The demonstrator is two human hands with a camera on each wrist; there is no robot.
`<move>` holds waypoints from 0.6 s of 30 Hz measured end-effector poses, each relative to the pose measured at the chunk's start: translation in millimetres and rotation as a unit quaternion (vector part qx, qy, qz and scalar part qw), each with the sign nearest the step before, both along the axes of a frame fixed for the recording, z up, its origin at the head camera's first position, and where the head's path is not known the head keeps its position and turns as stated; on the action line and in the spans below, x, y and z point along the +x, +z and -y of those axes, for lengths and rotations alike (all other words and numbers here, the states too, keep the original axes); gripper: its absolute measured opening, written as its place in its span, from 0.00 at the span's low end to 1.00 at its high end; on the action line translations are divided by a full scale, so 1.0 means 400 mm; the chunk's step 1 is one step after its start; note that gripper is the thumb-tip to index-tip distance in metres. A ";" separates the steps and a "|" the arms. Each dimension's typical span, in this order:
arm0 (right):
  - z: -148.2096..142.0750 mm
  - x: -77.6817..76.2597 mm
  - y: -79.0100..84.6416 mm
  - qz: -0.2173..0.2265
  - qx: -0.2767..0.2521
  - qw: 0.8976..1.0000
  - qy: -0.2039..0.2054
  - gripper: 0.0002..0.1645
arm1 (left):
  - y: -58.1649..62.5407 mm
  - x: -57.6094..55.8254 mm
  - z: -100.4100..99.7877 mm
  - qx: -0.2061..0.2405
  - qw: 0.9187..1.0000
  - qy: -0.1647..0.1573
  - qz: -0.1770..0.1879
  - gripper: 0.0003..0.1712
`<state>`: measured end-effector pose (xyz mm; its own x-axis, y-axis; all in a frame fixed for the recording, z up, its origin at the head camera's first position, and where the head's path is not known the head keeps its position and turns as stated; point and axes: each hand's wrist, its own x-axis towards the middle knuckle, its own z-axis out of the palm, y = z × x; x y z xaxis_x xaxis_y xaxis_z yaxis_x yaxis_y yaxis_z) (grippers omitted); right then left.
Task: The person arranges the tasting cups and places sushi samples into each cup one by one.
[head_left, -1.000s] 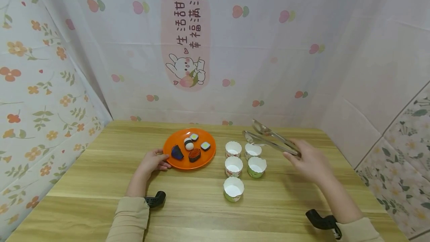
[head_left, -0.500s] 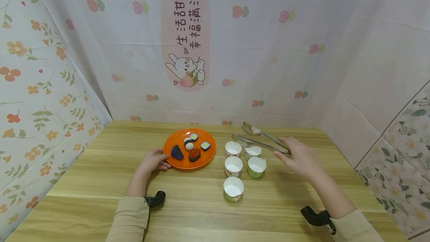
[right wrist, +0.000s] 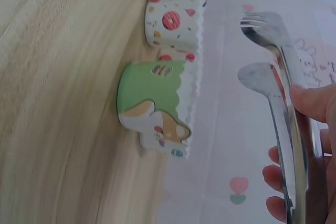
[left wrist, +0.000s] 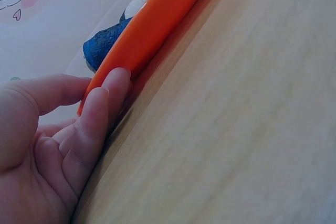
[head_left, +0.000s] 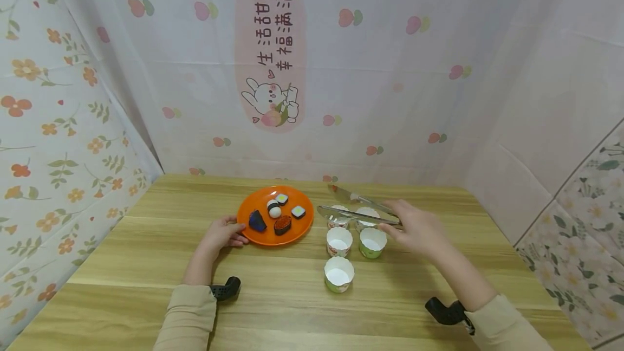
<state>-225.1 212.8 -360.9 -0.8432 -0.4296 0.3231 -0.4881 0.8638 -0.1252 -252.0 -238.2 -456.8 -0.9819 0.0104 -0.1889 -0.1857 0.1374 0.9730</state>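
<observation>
My left hand (head_left: 223,233) pinches the left rim of an orange plate (head_left: 263,197), thumb above and fingers beneath, as the left wrist view shows. On the plate lie several toy sushi pieces: a dark blue one (head_left: 257,221), a white ball with a black band (head_left: 274,209), a red-topped roll (head_left: 282,225) and two small rolls (head_left: 298,211). My right hand (head_left: 414,227) grips metal tongs (head_left: 358,214) by the handle end. The arms of the tongs are spread, with nothing between their tips. They hang above the back paper cups, to the right of the plate.
Several paper cups stand in two columns right of the plate, among them a green front cup (head_left: 338,275), a patterned cup (head_left: 338,241) and a green cup with a dog picture (right wrist: 152,98). A printed curtain (head_left: 390,96) hangs behind the wooden table (head_left: 273,307).
My right hand has moved left with the tongs, from right of the cups to over the back ones, toward the plate. The left hand, plate and cups keep their places.
</observation>
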 end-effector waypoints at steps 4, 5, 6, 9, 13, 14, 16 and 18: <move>0.022 -0.001 -0.001 -0.013 0.002 1.000 0.012 0.33 | 0.000 -0.001 0.000 0.002 1.000 0.000 -0.003 0.30; 0.027 -0.003 -0.002 -0.015 0.001 1.000 0.017 0.33 | 0.000 -0.001 0.000 0.003 1.000 -0.001 -0.003 0.30; 0.032 -0.005 -0.004 -0.018 0.003 1.000 0.019 0.32 | 0.000 -0.001 0.000 0.004 1.000 0.000 -0.003 0.30; 0.047 -0.011 -0.009 -0.017 0.007 0.999 0.027 0.32 | 0.000 -0.001 0.001 0.004 1.000 0.001 -0.001 0.31; 0.068 -0.017 -0.010 -0.006 0.018 0.999 0.035 0.32 | 0.000 -0.001 0.000 0.004 1.000 0.004 0.003 0.30; 0.073 -0.019 -0.010 -0.004 0.021 0.999 0.037 0.32 | 0.000 -0.001 -0.001 0.005 1.000 0.006 0.005 0.29; 0.083 -0.019 -0.010 -0.003 0.028 0.999 0.039 0.32 | 0.000 0.000 -0.002 0.005 1.000 0.009 0.009 0.28; 0.092 -0.021 -0.012 -0.005 0.036 0.999 0.039 0.32 | 0.001 0.001 -0.003 0.004 1.000 0.006 0.009 0.28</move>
<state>-233.4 175.9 -365.5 -0.8037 -0.5160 0.2964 -0.5547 0.8299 -0.0592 -251.5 -237.0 -456.5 -0.9785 -0.0007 -0.2061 -0.2046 0.1272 0.9706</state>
